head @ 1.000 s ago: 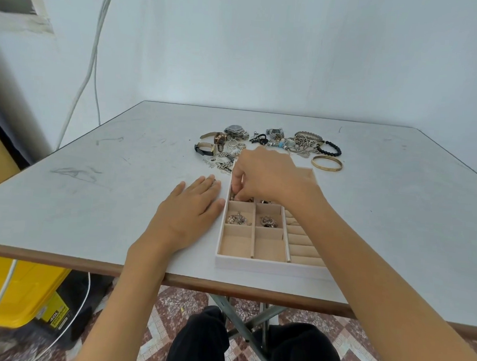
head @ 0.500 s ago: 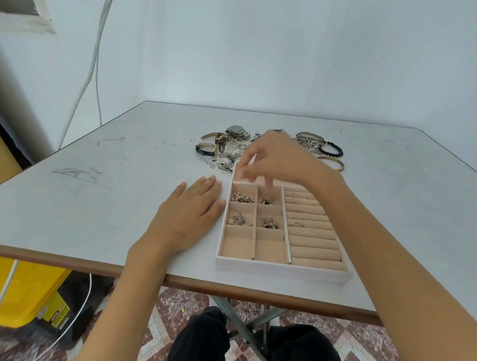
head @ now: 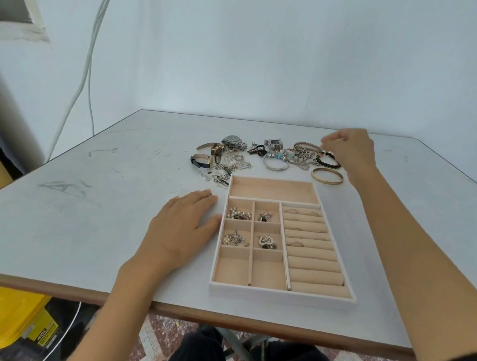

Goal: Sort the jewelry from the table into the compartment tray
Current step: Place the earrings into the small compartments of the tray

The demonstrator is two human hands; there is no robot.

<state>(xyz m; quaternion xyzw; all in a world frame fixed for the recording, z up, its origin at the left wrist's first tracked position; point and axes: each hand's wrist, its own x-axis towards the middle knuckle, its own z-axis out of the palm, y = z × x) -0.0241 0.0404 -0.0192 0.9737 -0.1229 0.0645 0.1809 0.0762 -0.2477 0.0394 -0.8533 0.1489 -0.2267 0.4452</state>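
Now the right hand [head: 351, 151] is leaving the compartment tray [head: 280, 296], where a second ago it was dipping into the small upper-left cells, and is reaching up-frame to the right end of the jewelry pile [head: 261, 156]. Its fingers are curling over the black bead bracelet [head: 328, 161]; whether they are pinching anything I cannot tell. The left hand [head: 184, 227] is still lying flat, fingers straight, touching the tray's left wall. Four small cells are holding pieces, so another pick seems to be starting. The scuffed white table [head: 90, 213] is filling mid-frame, a cable [head: 91, 59] is hanging at upper left, and a yellow bin [head: 8, 319] is sitting at lower left.
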